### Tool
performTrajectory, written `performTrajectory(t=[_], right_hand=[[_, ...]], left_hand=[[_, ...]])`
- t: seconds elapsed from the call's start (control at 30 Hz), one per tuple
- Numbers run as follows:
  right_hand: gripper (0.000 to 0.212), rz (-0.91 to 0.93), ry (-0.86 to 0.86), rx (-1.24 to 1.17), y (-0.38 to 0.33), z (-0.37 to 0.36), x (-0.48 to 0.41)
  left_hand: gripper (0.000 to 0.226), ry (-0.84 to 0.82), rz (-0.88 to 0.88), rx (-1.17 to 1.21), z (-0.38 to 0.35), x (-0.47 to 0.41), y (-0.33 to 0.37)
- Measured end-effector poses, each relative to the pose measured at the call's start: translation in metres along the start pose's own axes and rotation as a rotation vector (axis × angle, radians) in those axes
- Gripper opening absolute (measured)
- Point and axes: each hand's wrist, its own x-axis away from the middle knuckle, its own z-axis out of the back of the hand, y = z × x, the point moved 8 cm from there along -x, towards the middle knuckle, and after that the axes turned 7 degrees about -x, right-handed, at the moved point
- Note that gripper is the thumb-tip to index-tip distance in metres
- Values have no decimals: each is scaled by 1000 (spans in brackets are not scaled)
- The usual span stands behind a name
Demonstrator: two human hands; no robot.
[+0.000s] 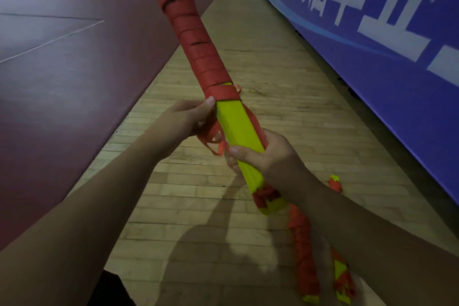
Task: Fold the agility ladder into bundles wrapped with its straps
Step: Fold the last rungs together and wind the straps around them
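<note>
Two hands: both work on one bundle [238, 122], held in the air above the wooden floor [198, 181].
Bundle position: it slants from lower right, near the body, up and away to upper left.
Bundle condition: the far length is covered in turns of red strap [198, 40]; the near length shows bare yellow rungs, with red tangle at the near end.
Left hand [188, 117]: fingers curled, pinching strap at the edge of the last turn, thumb tip against the wrap.
Right hand [270, 156]: closed round the bare yellow part, lower down, steadying it.
Loose strap [211, 135]: slack loops hang between the hands.
Step in hand (judgement): winding the strap onward over the bare yellow section.
Method advised: take up the slack first, keep the last turn pinned, and lay each turn flat, overlapping the one before. The right hand should grip firmly so the rungs do not fan out.
Risk (judgement): twisted or slack strap would leave gaps and let turns slip.
Other bundles [304, 256]: wrapped and lying on the floor under the right forearm.
Surroundings: maroon mat [62, 69] to the left, blue banner [372, 32] to the right.
</note>
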Motion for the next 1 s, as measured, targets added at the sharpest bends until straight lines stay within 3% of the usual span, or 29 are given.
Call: performTrajectory(t=[0.13, 0.2, 0.3, 0.37, 0.43, 0.57, 0.63, 0.77, 0.9, 1.0], right_hand=[[30, 36, 255, 328, -4, 21, -2], [36, 79, 342, 604, -9, 22, 2], [38, 308, 328, 692, -15, 1, 14], [36, 416, 294, 649, -15, -9, 18], [28, 402, 231, 468, -13, -10, 13], [13, 71, 99, 105, 4, -1, -4], [28, -106, -13, -77, 14, 1, -8], [22, -153, -254, -115, 12, -7, 0], [17, -28, -137, -126, 3, -11, 7], [35, 77, 10, 18, -6, -3, 6]], left_hand=[[35, -13, -13, -232, -19, 5, 8], [30, 100, -30, -264, -24, 5, 14], [45, 315, 65, -222, -21, 6, 2], [42, 407, 73, -199, -14, 9, -3], [37, 442, 45, -146, -7, 11, -4], [27, 357, -18, -31, -6, 11, -3], [23, 303, -49, 31, -10, 13, 2], [31, 256, -70, 119, -14, 18, 6], [45, 325, -18, 203, -14, 19, 8], [52, 271, -14, 28, -7, 12, 12]])
